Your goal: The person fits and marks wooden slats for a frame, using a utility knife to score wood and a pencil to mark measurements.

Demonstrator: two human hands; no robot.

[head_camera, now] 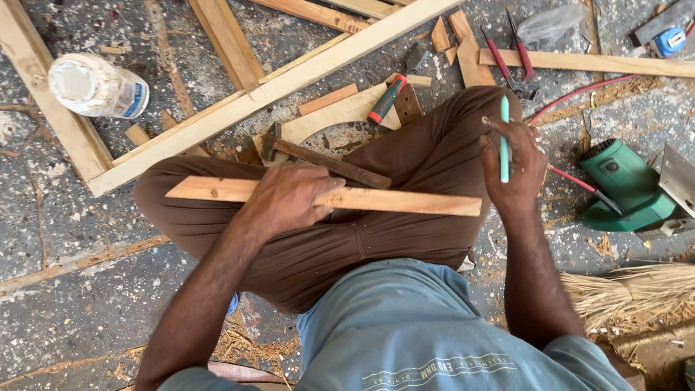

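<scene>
Two hands in view, both the person's own. Left hand wraps a thin wooden strip, fingers closed over it near the middle; strip lies roughly level across the lap, over brown trousers. Right hand pinches one teal pencil, held upright, tip end down, just off the strip's right end.

Counts on the floor: one hammer with a wooden handle, lying against the left knee. One screwdriver, red and green handle, on a curved pale offcut. One pair of red-handled pincers at top right. One green power tool to the right, well apart from the strip. One long pale batten running diagonally across the top, several shorter battens beside it; exact count unclear.

Packages: one white round plastic jar on its side at top left, pale label with a blue band. One small blue tape measure at the top right corner. One straw broom lower right.
</scene>
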